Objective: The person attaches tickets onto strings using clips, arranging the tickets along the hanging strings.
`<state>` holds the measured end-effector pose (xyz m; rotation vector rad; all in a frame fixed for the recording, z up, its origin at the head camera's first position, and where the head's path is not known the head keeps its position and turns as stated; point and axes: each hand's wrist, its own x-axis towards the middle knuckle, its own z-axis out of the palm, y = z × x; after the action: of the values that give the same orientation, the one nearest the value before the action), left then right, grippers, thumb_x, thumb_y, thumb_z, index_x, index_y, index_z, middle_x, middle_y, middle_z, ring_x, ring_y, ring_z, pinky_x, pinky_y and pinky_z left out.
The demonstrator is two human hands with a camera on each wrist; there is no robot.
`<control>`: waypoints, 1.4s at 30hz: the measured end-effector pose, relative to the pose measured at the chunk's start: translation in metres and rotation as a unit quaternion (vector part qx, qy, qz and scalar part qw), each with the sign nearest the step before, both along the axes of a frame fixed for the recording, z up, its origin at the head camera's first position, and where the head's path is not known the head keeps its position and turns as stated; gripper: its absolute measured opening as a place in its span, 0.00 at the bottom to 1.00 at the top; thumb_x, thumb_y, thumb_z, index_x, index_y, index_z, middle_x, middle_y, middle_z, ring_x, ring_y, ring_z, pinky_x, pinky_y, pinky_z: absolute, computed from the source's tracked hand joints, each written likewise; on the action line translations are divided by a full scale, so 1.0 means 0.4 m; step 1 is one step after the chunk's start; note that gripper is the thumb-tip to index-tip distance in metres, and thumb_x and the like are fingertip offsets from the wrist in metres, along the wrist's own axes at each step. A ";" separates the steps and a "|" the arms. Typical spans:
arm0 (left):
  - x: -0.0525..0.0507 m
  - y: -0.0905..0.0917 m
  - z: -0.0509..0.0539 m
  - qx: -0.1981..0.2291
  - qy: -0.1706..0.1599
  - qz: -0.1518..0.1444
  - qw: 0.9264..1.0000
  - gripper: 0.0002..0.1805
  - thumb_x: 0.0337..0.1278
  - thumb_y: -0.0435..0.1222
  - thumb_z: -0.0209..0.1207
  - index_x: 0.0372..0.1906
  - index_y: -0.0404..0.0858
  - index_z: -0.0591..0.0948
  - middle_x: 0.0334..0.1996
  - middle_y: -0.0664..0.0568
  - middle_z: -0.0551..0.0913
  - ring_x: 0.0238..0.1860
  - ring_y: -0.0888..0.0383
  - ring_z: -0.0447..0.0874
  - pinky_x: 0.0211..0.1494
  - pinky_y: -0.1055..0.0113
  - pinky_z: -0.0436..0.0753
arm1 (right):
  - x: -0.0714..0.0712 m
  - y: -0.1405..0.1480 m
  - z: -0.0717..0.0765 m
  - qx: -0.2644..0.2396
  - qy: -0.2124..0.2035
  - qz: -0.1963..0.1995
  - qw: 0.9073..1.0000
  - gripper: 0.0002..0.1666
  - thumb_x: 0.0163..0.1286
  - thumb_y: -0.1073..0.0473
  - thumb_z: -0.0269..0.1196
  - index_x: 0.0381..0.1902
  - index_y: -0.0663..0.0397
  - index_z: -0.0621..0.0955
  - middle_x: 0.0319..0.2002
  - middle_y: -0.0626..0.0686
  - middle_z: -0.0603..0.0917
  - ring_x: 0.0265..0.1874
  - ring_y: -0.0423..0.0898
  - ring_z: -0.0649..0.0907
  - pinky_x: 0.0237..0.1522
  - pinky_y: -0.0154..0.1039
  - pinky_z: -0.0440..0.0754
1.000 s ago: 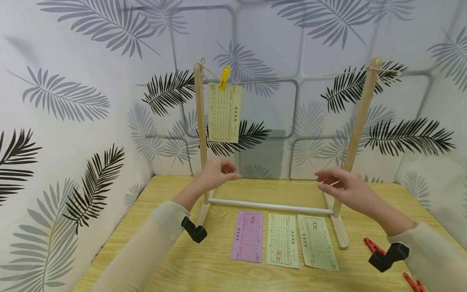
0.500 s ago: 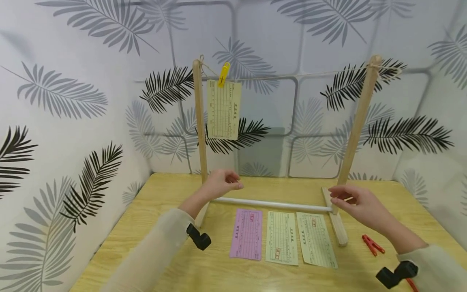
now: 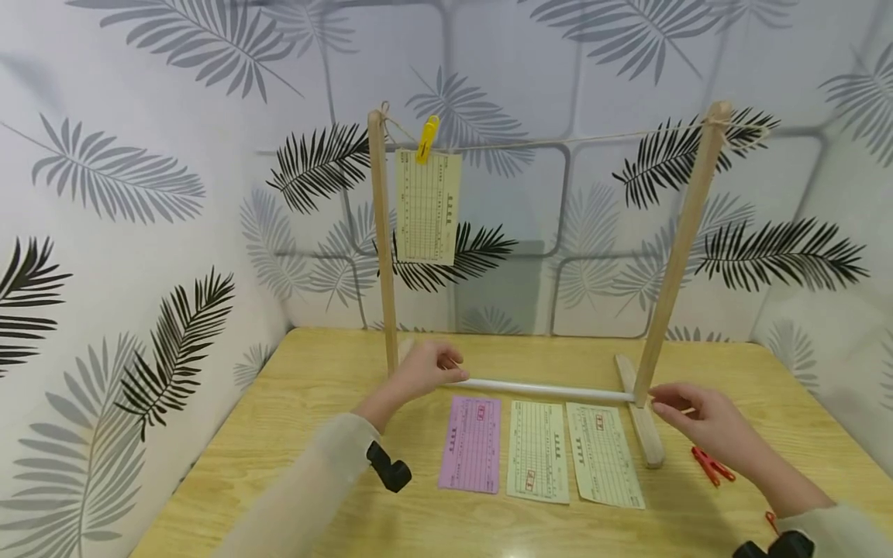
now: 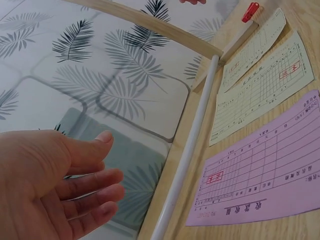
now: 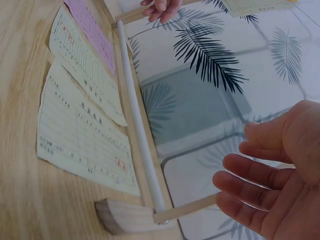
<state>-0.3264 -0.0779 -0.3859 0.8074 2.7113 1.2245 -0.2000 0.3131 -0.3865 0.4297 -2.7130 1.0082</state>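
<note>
Two bare hands, both released: we list the left hand point(image 3: 422, 370) with its fingers loosely bent in front of the left end of a white rod point(image 3: 544, 390), and the right hand point(image 3: 701, 415) likewise relaxed, just beside the foot of the right post point(image 3: 684, 248). Three paper slips lie flat in a row on the wooden table point(image 3: 321, 473), on the near side of the rod: a purple slip point(image 3: 470, 446) at left, a pale yellow slip point(image 3: 538, 453) in the middle, and a pale green slip point(image 3: 605, 457) at right, slightly slanted. We note one red boxed stamp on each: at the far end on the outer two, at the near end on the middle one. One hanging slip point(image 3: 427, 209), pale yellow, is fixed upright by a yellow clip point(image 3: 428, 139) to a cord point(image 3: 544, 144), near the left post point(image 3: 384, 232). The cord runs between the tops of both posts. One red clip point(image 3: 711, 463) lies on the table at right, partly behind the right hand; nearer, we record another red item point(image 3: 770, 521), mostly hidden by the right sleeve point(image 3: 847, 531).
</note>
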 end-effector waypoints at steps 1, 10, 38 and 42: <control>0.000 0.001 -0.007 -0.003 0.002 -0.001 1.000 0.14 0.53 0.36 0.65 0.42 0.32 0.80 0.31 0.50 0.81 0.33 0.58 0.79 0.33 0.68 0.78 | 0.003 0.006 -0.004 0.000 -0.008 -0.003 1.000 0.17 0.69 0.59 0.57 0.50 0.66 0.77 0.40 0.58 0.83 0.34 0.36 0.81 0.32 0.34 0.79; -0.002 0.004 -0.063 -0.023 -0.003 0.002 1.000 0.16 0.53 0.38 0.65 0.43 0.31 0.80 0.31 0.53 0.80 0.33 0.59 0.77 0.34 0.67 0.77 | 0.027 0.065 -0.035 0.019 -0.076 -0.036 0.996 0.23 0.70 0.53 0.56 0.52 0.68 0.76 0.42 0.59 0.82 0.34 0.39 0.79 0.32 0.35 0.78; -0.002 0.009 -0.133 -0.082 -0.022 0.040 0.996 0.18 0.52 0.40 0.65 0.43 0.31 0.80 0.42 0.44 0.80 0.42 0.52 0.78 0.45 0.58 0.77 | 0.043 0.157 -0.151 0.121 -0.110 -0.107 0.981 0.26 0.60 0.60 0.64 0.43 0.83 0.73 0.35 0.73 0.79 0.32 0.62 0.81 0.33 0.54 0.78; 0.004 0.010 -0.144 -0.081 -0.025 0.045 0.995 0.17 0.53 0.39 0.65 0.44 0.32 0.80 0.43 0.44 0.80 0.44 0.50 0.78 0.46 0.56 0.77 | 0.047 0.159 -0.170 0.142 -0.106 -0.111 0.978 0.29 0.57 0.57 0.67 0.41 0.83 0.73 0.32 0.70 0.79 0.32 0.62 0.81 0.33 0.55 0.77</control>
<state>-0.3248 -0.0740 -0.4433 0.6330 2.7878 1.0094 -0.1810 0.3767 -0.4543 0.0597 -3.0241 0.6430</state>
